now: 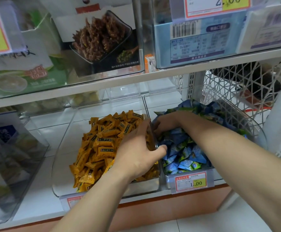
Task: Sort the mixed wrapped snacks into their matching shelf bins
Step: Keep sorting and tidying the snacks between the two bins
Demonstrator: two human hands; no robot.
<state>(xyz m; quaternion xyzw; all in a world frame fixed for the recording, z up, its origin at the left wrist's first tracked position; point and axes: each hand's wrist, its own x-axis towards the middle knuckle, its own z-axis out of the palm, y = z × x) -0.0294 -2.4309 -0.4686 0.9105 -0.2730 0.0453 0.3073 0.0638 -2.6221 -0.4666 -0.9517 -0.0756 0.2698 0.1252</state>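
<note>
A clear bin (64, 136) on the lower shelf holds a heap of orange wrapped snacks (103, 144). Right beside it, another clear bin (260, 136) is piled with blue and green wrapped snacks (186, 158). My left hand (136, 151) straddles the wall between the two bins, fingers over the orange snacks and thumb on the blue side, gripping that wall. My right hand (163, 124) reaches into the left part of the blue pile. Its fingers curl down among the wrappers, and what they hold is hidden.
A price tag (191, 181) hangs on the right bin's front. A white lattice basket (236, 84) stands behind the right bin. The upper shelf board (103, 84) hangs low over both bins, loaded with boxed goods. Another clear bin (19, 156) stands at the left.
</note>
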